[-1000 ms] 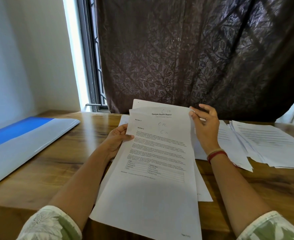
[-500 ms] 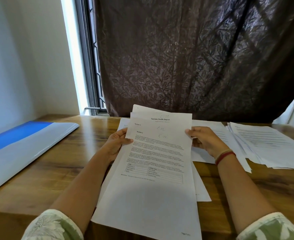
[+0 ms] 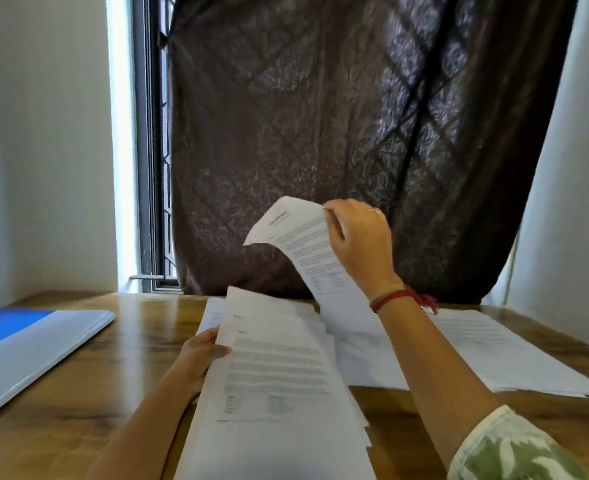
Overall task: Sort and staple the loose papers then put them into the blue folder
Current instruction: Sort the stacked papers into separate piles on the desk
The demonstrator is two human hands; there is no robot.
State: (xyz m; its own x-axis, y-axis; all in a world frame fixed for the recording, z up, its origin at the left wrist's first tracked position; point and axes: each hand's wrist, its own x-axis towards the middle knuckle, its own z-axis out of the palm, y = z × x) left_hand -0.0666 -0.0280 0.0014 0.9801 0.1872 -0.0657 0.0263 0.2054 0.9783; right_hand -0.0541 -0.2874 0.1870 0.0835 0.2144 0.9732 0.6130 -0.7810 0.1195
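I see a wooden desk (image 3: pixel 78 410) before a dark curtain (image 3: pixel 320 133). Left hand (image 3: pixel 199 355) grips a paper stack (image 3: pixel 275 393) at six o'clock; right hand (image 3: pixel 362 244) pinches one sheet (image 3: pixel 300 237) aloft; blue folder (image 3: pixel 26 348) lies at nine.

No txt legible in this view. The raised sheet (image 3: pixel 308 244) carries a bold title line, body paras & a small table, all too blurred to read. Top page of the stack (image 3: pixel 279 372) shows two short reddish headings near its top, then a para block & a table, also unreadable.
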